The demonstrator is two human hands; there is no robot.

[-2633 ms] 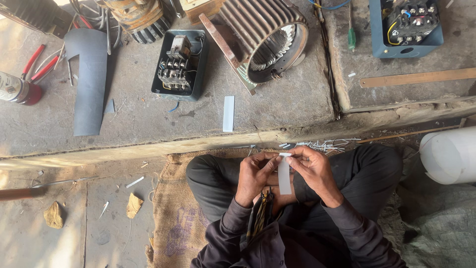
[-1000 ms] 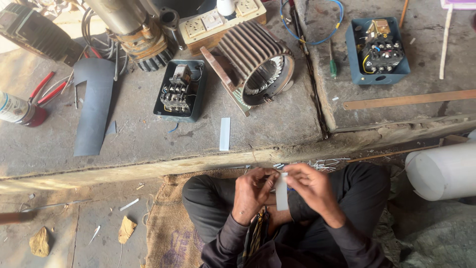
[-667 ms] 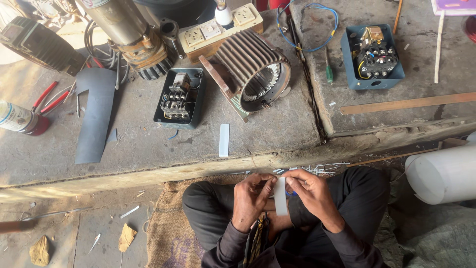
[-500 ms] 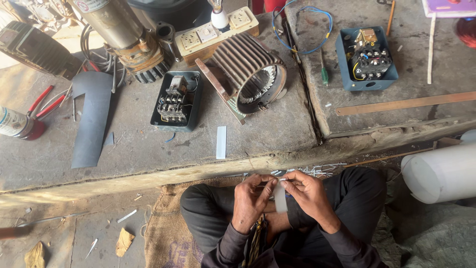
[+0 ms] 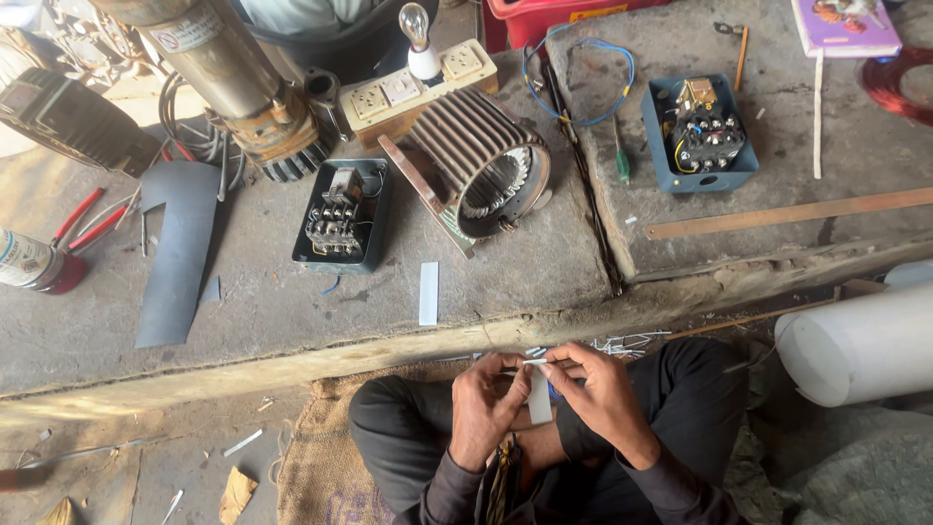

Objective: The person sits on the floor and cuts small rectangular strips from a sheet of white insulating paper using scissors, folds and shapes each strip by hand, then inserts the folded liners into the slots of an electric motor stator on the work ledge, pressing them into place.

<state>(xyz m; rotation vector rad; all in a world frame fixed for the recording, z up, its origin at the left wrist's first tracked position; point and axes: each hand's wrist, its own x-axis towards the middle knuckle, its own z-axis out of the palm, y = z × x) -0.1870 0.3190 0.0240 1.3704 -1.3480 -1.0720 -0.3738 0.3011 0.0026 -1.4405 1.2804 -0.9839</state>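
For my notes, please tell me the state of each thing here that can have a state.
left hand: pinching the white strip
right hand: pinching the white strip
white strip: held between both hands, hanging down
light bulb: unlit, upright on the socket board
blue box: open, parts showing
dark box: open, no lid

Around the white strip (image 5: 429, 293), the concrete surface (image 5: 525, 282) lies open toward the near edge, wide enough for a hand to pass. Behind the strip, the ribbed motor stator (image 5: 481, 165) and the open contactor box (image 5: 341, 215) block the way. Left of the strip, a grey sheet (image 5: 175, 255) lies flat. Right of it, a black cable (image 5: 586, 194) runs along a crack.
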